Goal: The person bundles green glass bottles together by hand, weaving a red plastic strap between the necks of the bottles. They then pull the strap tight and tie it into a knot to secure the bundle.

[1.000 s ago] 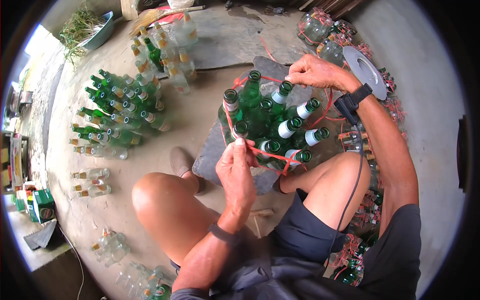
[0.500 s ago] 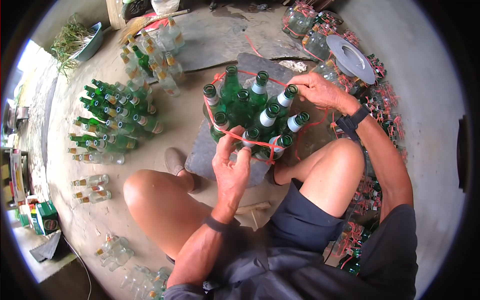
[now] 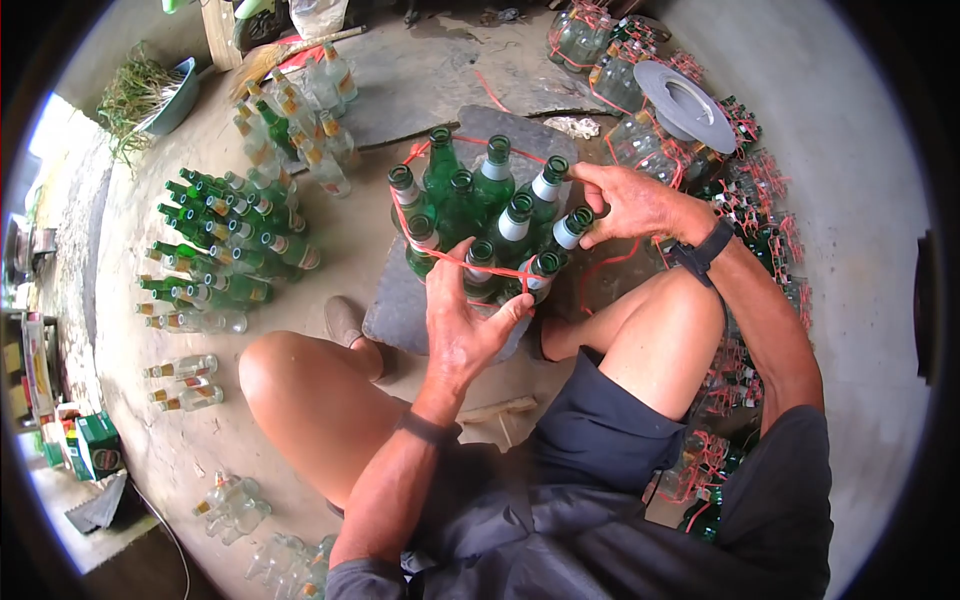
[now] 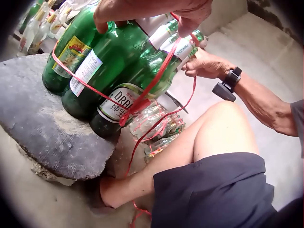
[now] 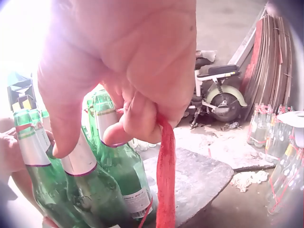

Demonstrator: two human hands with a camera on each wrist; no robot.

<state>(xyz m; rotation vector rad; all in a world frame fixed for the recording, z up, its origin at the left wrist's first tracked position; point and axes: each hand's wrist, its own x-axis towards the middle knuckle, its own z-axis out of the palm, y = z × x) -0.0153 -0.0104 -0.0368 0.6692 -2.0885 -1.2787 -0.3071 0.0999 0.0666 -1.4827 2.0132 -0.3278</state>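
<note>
A cluster of green glass bottles point(image 3: 460, 212) stands upright on a dark stone slab point(image 3: 392, 318), with red plastic string point(image 3: 500, 268) looped round the necks. In the left wrist view the string point(image 4: 85, 84) also crosses the bottles' bodies and meets at a knot low on one side. My left hand point(image 3: 458, 325) is at the near side of the cluster, thumb and fingers spread against the necks beside the string. At the right side my right hand point(image 3: 645, 205) holds a red strand point(image 5: 166, 180) in its curled fingers, its thumb against a bottle neck.
Loose green bottles point(image 3: 225, 235) crowd the floor at left, with clear bottles point(image 3: 320, 90) behind. Bundles tied in red string point(image 3: 750, 240) line the right wall, a grey hat point(image 3: 685, 105) lying on some. A scooter point(image 5: 221, 97) stands at the back.
The right hand has come down along the right side of the bottles, against a neck. The left thumb has spread away from its fingers. The bottle cluster sits further left in the view.
</note>
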